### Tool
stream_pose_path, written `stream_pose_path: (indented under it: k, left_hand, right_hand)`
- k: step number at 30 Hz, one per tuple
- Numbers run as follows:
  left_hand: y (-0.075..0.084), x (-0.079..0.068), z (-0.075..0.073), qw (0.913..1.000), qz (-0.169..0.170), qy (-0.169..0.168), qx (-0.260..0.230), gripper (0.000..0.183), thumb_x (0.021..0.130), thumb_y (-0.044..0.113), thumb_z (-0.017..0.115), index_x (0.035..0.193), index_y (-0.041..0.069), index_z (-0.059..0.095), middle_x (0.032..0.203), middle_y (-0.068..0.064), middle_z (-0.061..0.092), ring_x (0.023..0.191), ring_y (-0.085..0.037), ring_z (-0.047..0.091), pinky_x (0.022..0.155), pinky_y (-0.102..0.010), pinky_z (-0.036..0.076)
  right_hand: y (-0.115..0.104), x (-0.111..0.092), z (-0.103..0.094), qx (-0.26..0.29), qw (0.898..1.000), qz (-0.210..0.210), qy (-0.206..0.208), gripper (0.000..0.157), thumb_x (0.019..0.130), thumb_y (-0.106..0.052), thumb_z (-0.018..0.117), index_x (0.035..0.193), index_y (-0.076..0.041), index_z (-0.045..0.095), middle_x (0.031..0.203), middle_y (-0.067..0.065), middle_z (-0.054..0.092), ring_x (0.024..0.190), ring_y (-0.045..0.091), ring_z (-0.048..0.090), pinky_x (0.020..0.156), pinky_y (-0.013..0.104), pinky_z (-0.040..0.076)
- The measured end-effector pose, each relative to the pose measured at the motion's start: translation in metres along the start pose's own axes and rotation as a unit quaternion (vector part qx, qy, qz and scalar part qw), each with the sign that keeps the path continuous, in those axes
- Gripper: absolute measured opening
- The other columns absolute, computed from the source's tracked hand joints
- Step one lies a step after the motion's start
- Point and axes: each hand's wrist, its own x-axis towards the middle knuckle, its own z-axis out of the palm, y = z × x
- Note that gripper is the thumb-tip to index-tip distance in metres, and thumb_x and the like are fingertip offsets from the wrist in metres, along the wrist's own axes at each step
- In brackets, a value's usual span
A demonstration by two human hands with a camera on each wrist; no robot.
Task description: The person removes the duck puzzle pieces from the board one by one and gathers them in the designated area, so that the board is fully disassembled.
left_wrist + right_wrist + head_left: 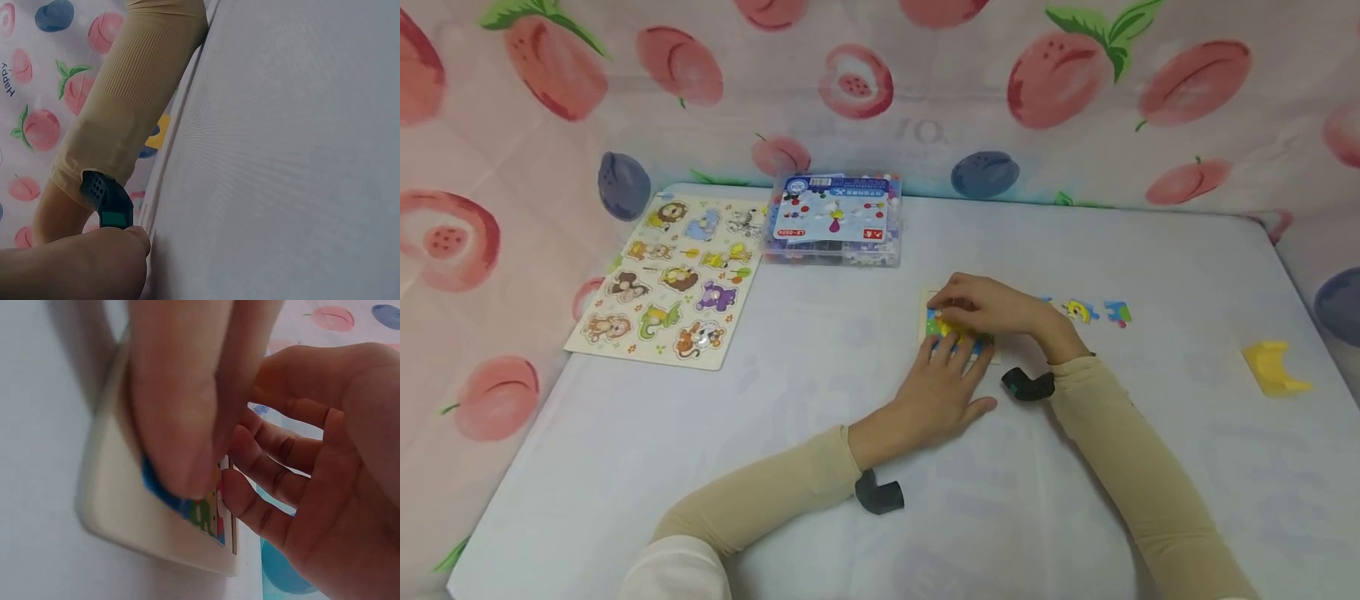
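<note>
Well, from my end I see the puzzle board [119,506] lying on the white table [805,392], directly beneath both hands. The left hand [936,398] has its fingers spread and nearly straight, their tips resting on the board's pictured part. The right hand [988,304] arches over it, fingers bent; whether its partly hidden fingertips pinch anything, I cannot tell. Loose puzzle pieces [1117,313] lie just beyond the right wrist.
</note>
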Motion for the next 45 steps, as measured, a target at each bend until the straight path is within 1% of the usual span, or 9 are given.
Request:
stream_pose_path:
  k: [4, 9, 16, 21, 30, 34, 37, 39, 45]
  left_hand:
    - [0.000, 0.000, -0.002, 0.9999, 0.000, 0.009, 0.008, 0.068, 0.096, 0.060, 0.023, 0.151, 0.021, 0.022, 0.157, -0.009, 0.020, 0.144, -0.029, 0.021, 0.112, -0.048, 0.022]
    - [0.000, -0.001, -0.002, 1.0000, 0.000, 0.006, 0.006, 0.068, 0.096, 0.061, 0.023, 0.151, 0.021, 0.022, 0.157, -0.008, 0.020, 0.143, -0.028, 0.020, 0.112, -0.048, 0.022]
    - [0.001, -0.001, -0.001, 0.9999, -0.003, 0.011, 0.013, 0.068, 0.096, 0.061, 0.023, 0.151, 0.021, 0.022, 0.157, -0.007, 0.020, 0.143, -0.027, 0.021, 0.112, -0.048, 0.023]
    - [0.001, 0.000, -0.001, 0.9999, -0.002, 0.008, 0.013, 0.068, 0.096, 0.061, 0.023, 0.151, 0.021, 0.021, 0.157, -0.008, 0.020, 0.143, -0.027, 0.021, 0.112, -0.048, 0.023]
    - [0.000, -0.001, -0.002, 0.9997, 0.000, 0.018, 0.019, 0.068, 0.096, 0.062, 0.024, 0.151, 0.021, 0.024, 0.155, -0.007, 0.024, 0.140, -0.028, 0.025, 0.110, -0.047, 0.024]
    - [0.001, -0.001, -0.003, 0.9997, -0.001, 0.018, 0.018, 0.068, 0.096, 0.062, 0.024, 0.151, 0.022, 0.024, 0.155, -0.007, 0.025, 0.141, -0.028, 0.026, 0.111, -0.048, 0.025]
    - [0.001, -0.001, -0.003, 0.9996, -0.002, 0.019, 0.021, 0.068, 0.096, 0.062, 0.025, 0.150, 0.022, 0.025, 0.154, -0.006, 0.027, 0.140, -0.027, 0.028, 0.110, -0.048, 0.026]
    - [0.002, -0.001, -0.003, 0.9995, -0.001, 0.020, 0.024, 0.067, 0.096, 0.062, 0.025, 0.150, 0.022, 0.026, 0.153, -0.006, 0.029, 0.138, -0.027, 0.029, 0.110, -0.047, 0.027]
    - [0.000, -0.001, -0.005, 0.9999, 0.000, 0.011, 0.005, 0.066, 0.096, 0.060, 0.027, 0.151, 0.022, 0.024, 0.155, -0.006, 0.025, 0.140, -0.028, 0.026, 0.111, -0.047, 0.025]
  right_hand:
    - [-0.001, -0.001, 0.002, 0.001, 1.000, 0.001, 0.007, 0.027, 0.096, -0.019, 0.054, 0.120, -0.010, 0.064, 0.104, 0.006, 0.057, 0.084, 0.016, 0.048, 0.077, 0.032, 0.043]
    - [-0.002, -0.002, 0.004, 0.011, 1.000, 0.006, 0.011, 0.026, 0.096, -0.018, 0.054, 0.119, -0.010, 0.064, 0.106, 0.006, 0.057, 0.088, 0.017, 0.050, 0.082, 0.034, 0.043]
    - [-0.001, -0.003, 0.005, 0.011, 1.000, 0.002, 0.012, 0.027, 0.096, -0.019, 0.054, 0.120, -0.010, 0.063, 0.107, 0.006, 0.056, 0.088, 0.017, 0.051, 0.081, 0.033, 0.045]
    - [-0.001, -0.004, 0.004, 0.030, 0.999, 0.005, 0.012, 0.026, 0.097, -0.019, 0.053, 0.120, -0.012, 0.062, 0.109, 0.005, 0.056, 0.088, 0.018, 0.051, 0.080, 0.034, 0.045]
    - [-0.001, 0.000, 0.008, 0.070, 0.997, -0.017, 0.035, 0.022, 0.094, -0.018, 0.058, 0.114, -0.008, 0.059, 0.112, 0.006, 0.061, 0.104, 0.019, 0.056, 0.091, 0.039, 0.045]
    - [-0.001, 0.001, 0.011, 0.096, 0.994, -0.018, 0.041, 0.016, 0.093, -0.019, 0.060, 0.107, -0.011, 0.059, 0.103, 0.004, 0.063, 0.096, 0.017, 0.058, 0.085, 0.036, 0.047]
    - [-0.001, 0.003, 0.014, 0.100, 0.994, -0.021, 0.042, 0.011, 0.093, -0.022, 0.060, 0.101, -0.015, 0.058, 0.094, 0.002, 0.063, 0.087, 0.016, 0.058, 0.077, 0.032, 0.048]
    - [-0.001, 0.003, 0.014, 0.098, 0.994, -0.023, 0.048, 0.009, 0.094, -0.024, 0.059, 0.099, -0.017, 0.058, 0.092, 0.001, 0.063, 0.084, 0.015, 0.059, 0.074, 0.031, 0.048]
    - [-0.003, -0.004, 0.008, 0.108, 0.990, -0.027, 0.087, 0.010, 0.093, -0.024, 0.060, 0.100, -0.017, 0.057, 0.092, 0.000, 0.063, 0.088, 0.015, 0.058, 0.074, 0.032, 0.048]
